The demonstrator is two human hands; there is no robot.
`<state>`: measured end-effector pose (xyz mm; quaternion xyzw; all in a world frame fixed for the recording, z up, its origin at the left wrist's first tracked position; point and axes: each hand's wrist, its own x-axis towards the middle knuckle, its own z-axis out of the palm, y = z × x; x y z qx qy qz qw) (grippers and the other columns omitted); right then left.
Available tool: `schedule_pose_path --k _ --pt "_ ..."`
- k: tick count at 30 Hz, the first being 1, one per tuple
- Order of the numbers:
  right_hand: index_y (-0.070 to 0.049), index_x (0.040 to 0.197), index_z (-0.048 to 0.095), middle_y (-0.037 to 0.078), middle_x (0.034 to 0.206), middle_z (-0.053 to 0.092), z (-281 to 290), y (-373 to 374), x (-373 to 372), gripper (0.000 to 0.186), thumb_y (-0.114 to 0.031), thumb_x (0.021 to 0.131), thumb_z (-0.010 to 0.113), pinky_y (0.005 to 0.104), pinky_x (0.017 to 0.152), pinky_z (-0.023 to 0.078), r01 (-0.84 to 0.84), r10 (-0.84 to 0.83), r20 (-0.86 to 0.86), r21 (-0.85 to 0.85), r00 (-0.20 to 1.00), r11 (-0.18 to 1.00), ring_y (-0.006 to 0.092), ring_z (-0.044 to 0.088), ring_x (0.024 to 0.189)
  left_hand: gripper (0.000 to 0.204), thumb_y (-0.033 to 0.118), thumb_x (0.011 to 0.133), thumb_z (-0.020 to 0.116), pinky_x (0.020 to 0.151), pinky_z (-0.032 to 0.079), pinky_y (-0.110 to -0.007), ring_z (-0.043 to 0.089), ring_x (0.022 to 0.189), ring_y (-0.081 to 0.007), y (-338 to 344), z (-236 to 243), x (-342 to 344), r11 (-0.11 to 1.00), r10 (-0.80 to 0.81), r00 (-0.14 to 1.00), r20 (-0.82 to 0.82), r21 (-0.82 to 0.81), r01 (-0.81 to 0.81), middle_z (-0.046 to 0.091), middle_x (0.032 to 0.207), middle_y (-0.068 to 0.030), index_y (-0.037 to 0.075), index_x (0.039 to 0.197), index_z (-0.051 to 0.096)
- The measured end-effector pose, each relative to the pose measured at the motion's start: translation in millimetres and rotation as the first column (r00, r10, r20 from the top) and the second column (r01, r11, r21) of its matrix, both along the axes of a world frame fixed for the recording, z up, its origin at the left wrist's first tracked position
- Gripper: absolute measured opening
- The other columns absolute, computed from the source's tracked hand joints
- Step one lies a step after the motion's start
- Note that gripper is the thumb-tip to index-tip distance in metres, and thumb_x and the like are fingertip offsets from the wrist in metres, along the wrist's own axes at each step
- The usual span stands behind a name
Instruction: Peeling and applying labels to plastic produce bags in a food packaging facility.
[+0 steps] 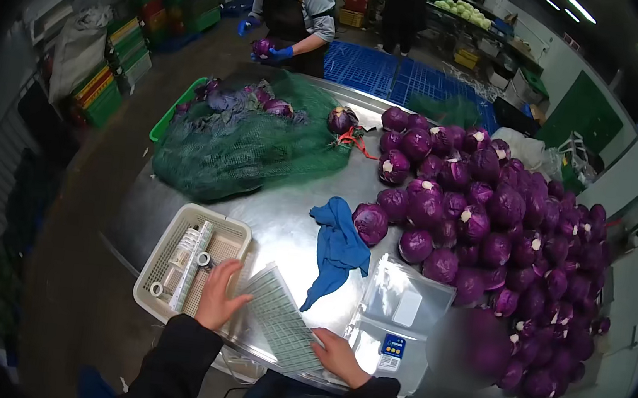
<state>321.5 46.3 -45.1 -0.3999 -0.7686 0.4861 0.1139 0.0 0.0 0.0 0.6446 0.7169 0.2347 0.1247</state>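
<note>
A flat, film-like sheet with a green-and-white printed pattern (279, 315) lies at a slant over the near edge of the steel table. My right hand (339, 359) grips its right edge between thumb and fingers. To the left of the sheet, my left hand (218, 297) is held with fingers spread and holds nothing. It is beside a cream plastic basket (150, 271) containing rolls of tape and a long printed roll (191, 267). Beyond the sheet lies a crumpled blue cloth (337, 244). A scale under clear plastic, with a blue display panel (393, 346), sits right of my right hand.
A large heap of red cabbages (505, 207) covers the table's right side. At the far left lies a green mesh sack (238, 152) with cabbages and loose leaves. Across the table, a person in blue gloves (276, 55) holds a cabbage. Stacked crates (121, 46) stand at left.
</note>
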Motion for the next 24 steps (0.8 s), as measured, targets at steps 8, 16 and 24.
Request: schedule_pose_path --k 8,16,24 --pt "-0.006 0.123 0.062 0.02 0.109 0.068 127.3 34.7 39.1 0.035 -0.007 0.088 0.061 0.0424 0.084 0.052 -0.026 0.024 0.026 0.08 0.999 0.997 0.0392 0.065 0.1 0.075 -0.003 0.069 0.086 0.101 0.045 -0.032 0.056 0.115 -0.0185 54.2 72.5 11.8 0.929 -0.123 0.296 0.947 0.005 0.37 0.06 0.117 -0.008 0.002 0.135 0.05" --pt "-0.004 0.097 0.071 0.015 0.081 0.069 165.4 14.5 32.8 0.026 -0.027 0.086 0.077 0.039 0.062 0.051 0.239 -0.247 0.016 0.204 0.969 0.949 0.035 0.067 0.071 0.041 0.0 0.081 0.079 0.096 0.045 -0.027 0.058 0.106 -0.0114 57.3 91.1 30.3 0.954 -0.127 0.314 0.941 0.029 0.298 0.06 0.113 -0.0038 0.002 0.118 0.06" --pt "-0.007 0.088 0.072 0.014 0.065 0.063 167.1 26.2 54.1 0.022 -0.028 0.087 0.076 0.0413 0.053 0.047 0.139 -0.14 -0.019 0.321 0.99 0.937 0.035 0.062 0.059 0.036 0.0 0.084 0.075 0.093 0.047 -0.026 0.059 0.103 -0.0105 39.7 116.9 54.4 0.976 -0.077 0.371 0.925 -0.006 0.217 0.061 0.112 -0.0043 0.002 0.117 0.06"
